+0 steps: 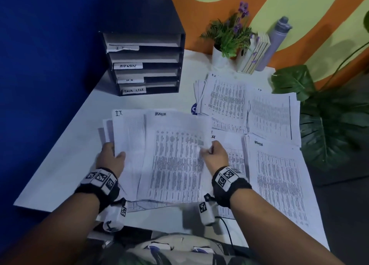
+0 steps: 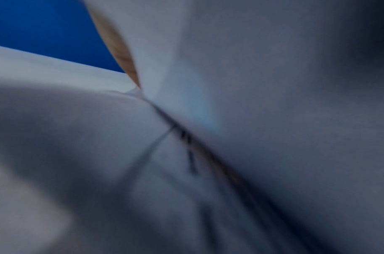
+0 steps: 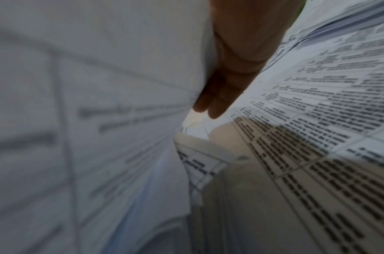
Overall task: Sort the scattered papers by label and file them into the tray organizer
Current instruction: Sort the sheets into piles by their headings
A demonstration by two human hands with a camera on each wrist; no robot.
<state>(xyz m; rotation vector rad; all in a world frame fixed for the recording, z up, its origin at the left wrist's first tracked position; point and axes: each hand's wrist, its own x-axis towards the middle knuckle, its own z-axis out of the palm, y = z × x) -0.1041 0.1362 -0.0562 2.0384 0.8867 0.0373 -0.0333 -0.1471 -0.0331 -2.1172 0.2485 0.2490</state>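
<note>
I hold a fanned sheaf of papers [image 1: 169, 157] straight in front of me above the table [image 1: 65, 165], its long axis running away from me toward the wall. My left hand [image 1: 112, 158] grips the sheaf's left edge, thumb on top, at the sheet marked I.T. [image 1: 127, 133]. My right hand [image 1: 216, 155] pinches the right edge of the top sheet, whose heading is too blurred to read. In the right wrist view my fingers [image 3: 221, 101] lie behind that lifted sheet. The left wrist view shows only blurred paper close up.

The tray organizer [image 1: 143, 63] stands beyond the sheaf and to the left, against the blue wall, its open slots facing me, with labels IT, ADMIN, one I cannot read, and TASK LIST from top down. My left hand is the nearer one to it. I judge the sheaf would go in short edge first, which matches how it lies now.

More papers are spread on my right: an ADMIN sheet [image 1: 277, 175] near my right wrist and a pile [image 1: 245, 105] further back. The table between sheaf and organizer is bare, so the way forward and left is open. The table's left edge is close to my left forearm; plants [image 1: 229, 35] and a bottle [image 1: 273, 43] stand at the far right, well apart.
</note>
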